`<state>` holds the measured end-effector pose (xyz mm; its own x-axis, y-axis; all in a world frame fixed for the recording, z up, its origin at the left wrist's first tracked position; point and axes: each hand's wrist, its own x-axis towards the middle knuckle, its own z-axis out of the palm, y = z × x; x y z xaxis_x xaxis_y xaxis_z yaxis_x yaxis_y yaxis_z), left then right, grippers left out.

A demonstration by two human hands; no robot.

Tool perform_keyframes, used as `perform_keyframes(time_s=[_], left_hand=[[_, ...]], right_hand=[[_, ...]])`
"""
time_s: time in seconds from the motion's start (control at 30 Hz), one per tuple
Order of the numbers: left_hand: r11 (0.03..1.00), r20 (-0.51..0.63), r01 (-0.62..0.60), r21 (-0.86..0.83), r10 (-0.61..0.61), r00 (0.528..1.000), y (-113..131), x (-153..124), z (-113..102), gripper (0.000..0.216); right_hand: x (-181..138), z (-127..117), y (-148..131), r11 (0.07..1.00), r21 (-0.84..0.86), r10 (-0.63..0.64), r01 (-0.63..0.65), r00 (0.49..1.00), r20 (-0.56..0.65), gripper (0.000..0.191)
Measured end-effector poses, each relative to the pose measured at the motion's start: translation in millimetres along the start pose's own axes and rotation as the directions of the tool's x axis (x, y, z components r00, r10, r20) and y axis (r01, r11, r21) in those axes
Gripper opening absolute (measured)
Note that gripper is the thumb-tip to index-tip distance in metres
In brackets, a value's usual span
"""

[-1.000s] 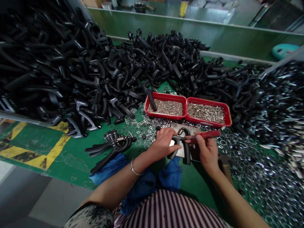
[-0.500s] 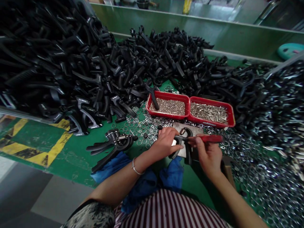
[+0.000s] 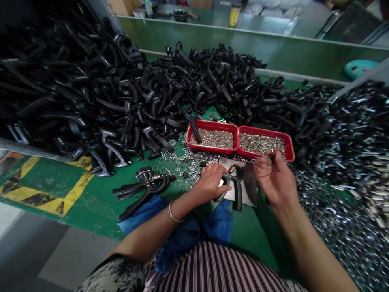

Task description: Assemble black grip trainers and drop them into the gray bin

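Note:
My left hand [image 3: 210,181] is closed around a black plastic clamp [image 3: 238,187], which lies on a flat metal plate [image 3: 249,183]. A coil spring shows near the clamp's top. My right hand [image 3: 277,178] is at the front edge of the right red tray [image 3: 291,150], its fingertips pinched together. Something small and dark shows at those fingertips, too unclear to name. Short metal pins [image 3: 263,142] fill that tray. The left red tray [image 3: 212,148] holds tiny metal parts, with a black piece [image 3: 196,127] leaning in it.
Two or so black clamps with springs [image 3: 148,184] lie left of my left arm, beside blue cloth [image 3: 220,221]. Black parts [image 3: 170,85] are heaped behind the trays. Loose metal rings [image 3: 179,166] cover the green table [image 3: 100,202], with a larger ring pile [image 3: 331,243] at right.
My right hand has left the clamp and moved up and right to the tray of pins. The red-handled tool it held is out of sight. My left hand stays on the clamp.

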<state>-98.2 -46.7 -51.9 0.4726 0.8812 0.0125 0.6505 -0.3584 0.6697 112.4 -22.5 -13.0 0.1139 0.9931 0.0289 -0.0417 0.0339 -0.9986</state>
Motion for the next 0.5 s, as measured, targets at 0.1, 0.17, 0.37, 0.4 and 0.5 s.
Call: perform_keyframes(time_s=[0.1, 0.17, 0.37, 0.4, 0.5], left_hand=[[0.999, -0.011, 0.032, -0.005, -0.032, 0.999, 2.3, 2.7, 1.8, 0.044], [0.997, -0.059, 0.070, 0.026, -0.068, 0.996, 6.3, 7.7, 6.2, 0.047], [0.969, -0.204, 0.208, 0.135, -0.178, 0.963, 18.1, 27.8, 23.6, 0.046], [0.969, -0.193, 0.204, 0.138, -0.175, 0.965, 18.9, 29.9, 24.5, 0.043], [0.972, -0.154, 0.195, 0.133, -0.174, 0.973, 19.6, 33.9, 22.5, 0.034]], right_hand=[[-16.9, -22.6, 5.6, 0.991, -0.069, 0.124, -0.118, 0.989, 0.085, 0.029], [-28.6, -44.5, 12.8, 0.932, -0.348, 0.150, -0.098, 0.981, 0.126, 0.030], [-31.5, -101.7, 31.0, 0.523, -0.853, 0.157, -0.004, 0.983, 0.092, 0.041], [-29.1, -105.2, 30.9, 0.468, -0.883, 0.179, 0.009, 0.978, 0.104, 0.042], [-22.2, -105.9, 22.4, 0.216, -0.975, 0.181, 0.059, 0.979, 0.099, 0.049]])
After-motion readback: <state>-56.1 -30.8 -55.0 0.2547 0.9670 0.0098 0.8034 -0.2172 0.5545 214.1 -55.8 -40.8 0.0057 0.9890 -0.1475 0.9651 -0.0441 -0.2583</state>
